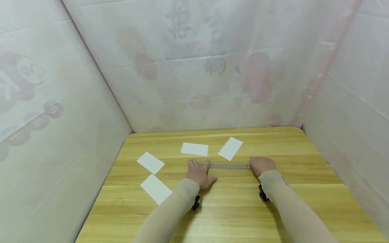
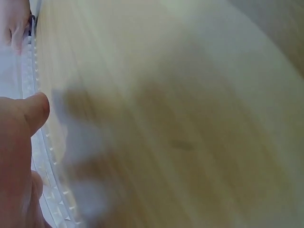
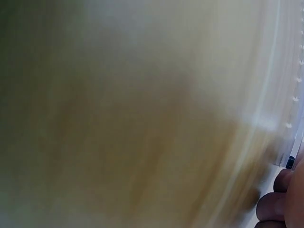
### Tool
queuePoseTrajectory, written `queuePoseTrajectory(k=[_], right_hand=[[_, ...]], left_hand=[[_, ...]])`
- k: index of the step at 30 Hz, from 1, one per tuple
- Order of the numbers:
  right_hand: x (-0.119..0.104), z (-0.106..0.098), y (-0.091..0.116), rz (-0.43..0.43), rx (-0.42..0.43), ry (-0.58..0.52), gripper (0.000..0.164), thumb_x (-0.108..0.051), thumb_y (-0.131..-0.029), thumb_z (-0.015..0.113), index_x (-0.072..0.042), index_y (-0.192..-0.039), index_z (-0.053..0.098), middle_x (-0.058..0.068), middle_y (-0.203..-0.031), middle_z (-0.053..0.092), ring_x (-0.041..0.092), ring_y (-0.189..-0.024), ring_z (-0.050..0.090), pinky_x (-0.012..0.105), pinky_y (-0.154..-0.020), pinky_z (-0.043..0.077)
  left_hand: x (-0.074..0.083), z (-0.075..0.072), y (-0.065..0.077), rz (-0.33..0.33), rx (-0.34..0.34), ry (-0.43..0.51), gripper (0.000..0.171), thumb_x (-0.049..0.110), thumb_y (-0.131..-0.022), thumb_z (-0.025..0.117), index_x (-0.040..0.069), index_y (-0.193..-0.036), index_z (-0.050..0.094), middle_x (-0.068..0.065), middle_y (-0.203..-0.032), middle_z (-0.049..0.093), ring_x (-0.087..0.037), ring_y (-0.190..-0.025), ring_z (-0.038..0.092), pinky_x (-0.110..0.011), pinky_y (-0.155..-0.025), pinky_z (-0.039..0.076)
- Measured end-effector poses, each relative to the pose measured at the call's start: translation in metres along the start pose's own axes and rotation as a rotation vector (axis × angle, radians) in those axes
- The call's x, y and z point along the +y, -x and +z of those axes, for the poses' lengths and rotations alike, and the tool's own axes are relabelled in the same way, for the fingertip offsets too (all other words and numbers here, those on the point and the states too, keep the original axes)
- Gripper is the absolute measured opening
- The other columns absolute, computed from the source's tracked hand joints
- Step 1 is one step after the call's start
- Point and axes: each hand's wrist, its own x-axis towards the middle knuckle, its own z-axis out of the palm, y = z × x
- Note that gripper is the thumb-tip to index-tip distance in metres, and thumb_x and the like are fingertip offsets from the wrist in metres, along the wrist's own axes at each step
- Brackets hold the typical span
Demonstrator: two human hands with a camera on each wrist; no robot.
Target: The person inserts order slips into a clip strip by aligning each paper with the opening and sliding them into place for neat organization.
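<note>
The left grip (image 1: pixel 199 175), fingers spread, touches a clear strip (image 1: pixel 229 165) whose other end the curled right grip (image 1: pixel 262 165) holds.

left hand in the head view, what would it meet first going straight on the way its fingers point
Likely the white card just ahead of the left hand, which already touches the clear strip; depth is hard to judge.

The place was a screened booth: creased pale sheets (image 1: pixel 188 84) walled three sides of a wood-grain table (image 1: pixel 231 209), their faint print showing a cartoon figure (image 1: pixel 26 72) and lettering (image 1: pixel 180 23), perhaps Chinese characters.
</note>
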Motion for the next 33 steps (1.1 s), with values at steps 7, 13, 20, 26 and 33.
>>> queuePoseTrajectory(k=[7,13,20,26,33], right_hand=[[-0.004,0.000,0.001,-0.016,0.000,-0.019,0.007,0.000,-0.095,0.055,-0.005,-0.091,0.059,0.010,-0.071,0.058,0.023,-0.060,0.058,0.038,-0.049,0.049],[-0.001,0.002,-0.007,-0.051,0.024,-0.035,0.014,0.006,-0.089,0.061,-0.006,-0.086,0.055,0.006,-0.063,0.051,0.017,-0.053,0.049,0.034,-0.051,0.046],[-0.002,0.010,-0.007,-0.086,0.030,-0.031,0.018,0.007,-0.088,0.061,-0.007,-0.085,0.050,0.004,-0.060,0.045,0.016,-0.051,0.045,0.032,-0.051,0.044],[0.004,0.008,0.003,-0.083,0.069,-0.044,0.023,0.006,-0.091,0.056,-0.009,-0.079,0.044,0.003,-0.056,0.040,0.016,-0.050,0.041,0.029,-0.049,0.036],[0.011,0.007,0.011,-0.078,0.045,0.014,0.024,0.006,-0.087,0.063,-0.009,-0.081,0.044,0.002,-0.056,0.041,0.016,-0.050,0.042,0.029,-0.053,0.037]], left_hand=[[-0.004,0.010,-0.003,-0.004,0.040,0.001,0.084,0.076,-0.089,0.028,0.029,-0.156,0.010,-0.038,-0.146,0.023,-0.052,-0.136,0.022,-0.048,-0.112,0.024],[-0.008,0.010,-0.008,-0.014,0.058,-0.028,0.084,0.076,-0.089,0.025,0.029,-0.156,0.006,-0.038,-0.147,0.022,-0.052,-0.137,0.020,-0.049,-0.112,0.021],[-0.008,0.010,-0.003,-0.022,0.047,-0.015,0.083,0.074,-0.090,0.027,0.028,-0.156,0.007,-0.039,-0.146,0.021,-0.053,-0.136,0.019,-0.049,-0.113,0.020],[0.002,0.014,-0.003,-0.021,0.051,-0.037,0.083,0.076,-0.089,0.023,0.029,-0.156,0.007,-0.038,-0.147,0.021,-0.053,-0.136,0.020,-0.048,-0.113,0.021],[0.009,0.013,-0.008,0.001,0.051,-0.060,0.083,0.076,-0.089,0.020,0.029,-0.156,0.004,-0.039,-0.147,0.019,-0.053,-0.136,0.019,-0.048,-0.113,0.021]])
